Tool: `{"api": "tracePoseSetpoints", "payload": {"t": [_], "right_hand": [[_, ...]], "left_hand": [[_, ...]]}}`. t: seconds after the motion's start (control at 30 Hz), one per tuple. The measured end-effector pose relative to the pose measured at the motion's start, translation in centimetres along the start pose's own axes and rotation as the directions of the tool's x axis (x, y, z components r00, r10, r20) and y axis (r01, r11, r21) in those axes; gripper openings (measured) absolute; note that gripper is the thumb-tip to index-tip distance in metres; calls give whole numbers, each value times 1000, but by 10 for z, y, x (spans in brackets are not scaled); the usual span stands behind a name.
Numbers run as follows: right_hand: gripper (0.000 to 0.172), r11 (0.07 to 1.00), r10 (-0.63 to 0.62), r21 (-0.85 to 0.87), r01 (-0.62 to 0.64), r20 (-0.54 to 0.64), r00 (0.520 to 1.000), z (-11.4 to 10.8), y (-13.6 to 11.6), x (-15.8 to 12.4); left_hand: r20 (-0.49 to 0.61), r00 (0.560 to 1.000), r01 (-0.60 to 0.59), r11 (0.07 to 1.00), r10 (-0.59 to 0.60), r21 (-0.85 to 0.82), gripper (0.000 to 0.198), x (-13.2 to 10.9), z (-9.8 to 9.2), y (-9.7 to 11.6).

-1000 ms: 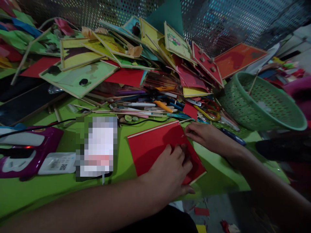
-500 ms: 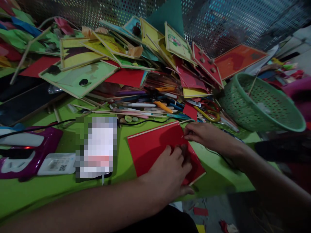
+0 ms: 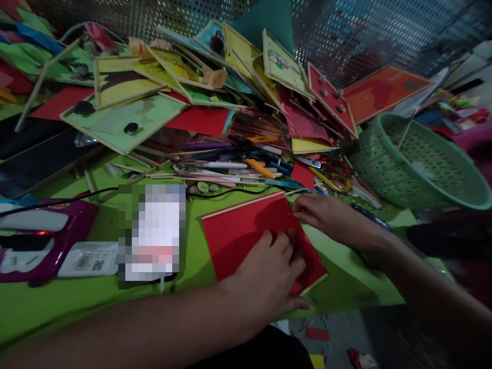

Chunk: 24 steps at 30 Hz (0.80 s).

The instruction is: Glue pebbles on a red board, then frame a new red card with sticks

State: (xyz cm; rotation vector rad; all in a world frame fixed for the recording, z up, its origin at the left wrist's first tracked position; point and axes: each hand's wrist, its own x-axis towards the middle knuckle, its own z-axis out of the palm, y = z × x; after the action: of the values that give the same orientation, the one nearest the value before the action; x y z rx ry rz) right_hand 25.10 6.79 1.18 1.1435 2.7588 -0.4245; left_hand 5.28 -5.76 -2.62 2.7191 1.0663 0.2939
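Note:
A red sheet (image 3: 238, 225) lies on the green table (image 3: 192, 302), with thin pale sticks along its top edge and its lower right edge. Over the sheet's lower right part rests my left hand (image 3: 271, 264), palm down with its fingers spread and slightly bent. My right hand (image 3: 315, 210) is at the sheet's upper right edge, thumb and fingers pinched together; anything between the fingertips is too small to make out.
Framed paper pictures (image 3: 126, 120) are heaped along the back. Pens and brushes (image 3: 226, 166) lie before them, with scissors (image 3: 332, 177). A green basket (image 3: 384, 159) stands at right. A phone (image 3: 157, 230), blurred out, and a purple device (image 3: 77, 220) are at left.
My right hand has shifted very slightly along the sheet's right edge. My left hand stays on the sheet. The camera view has moved a little.

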Motion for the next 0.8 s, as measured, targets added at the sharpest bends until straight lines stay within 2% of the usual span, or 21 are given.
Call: {"api": "tracePoseSetpoints", "payload": {"t": [0.2,0.4,0.47,0.57,0.67,0.8], "right_hand": [[13,999,50,16,-49,-41,998,3,-4,-3],[14,998,1,67,0,-24,1000,-1,0,-3],[11,1000,5,15,-5,-20,1000,-1,-1,-3],[9,986,32,-165,-38,-37,999,2,-8,-5],[11,945,8,-326,-12,-14,1000,4,-17,-5],[19,927,11,-374,-13,-6,1000,7,-20,-5]], "left_hand": [[-16,1000,7,1000,-6,25,68,0,3,1],[-39,999,5,1000,-4,23,68,-1,4,1],[-37,999,6,1000,-5,11,68,0,4,1],[-21,1000,0,1000,0,1,67,0,2,0],[5,1000,-7,1000,7,-2,66,1,2,0],[-49,999,0,1000,0,-4,66,0,4,0]]}}
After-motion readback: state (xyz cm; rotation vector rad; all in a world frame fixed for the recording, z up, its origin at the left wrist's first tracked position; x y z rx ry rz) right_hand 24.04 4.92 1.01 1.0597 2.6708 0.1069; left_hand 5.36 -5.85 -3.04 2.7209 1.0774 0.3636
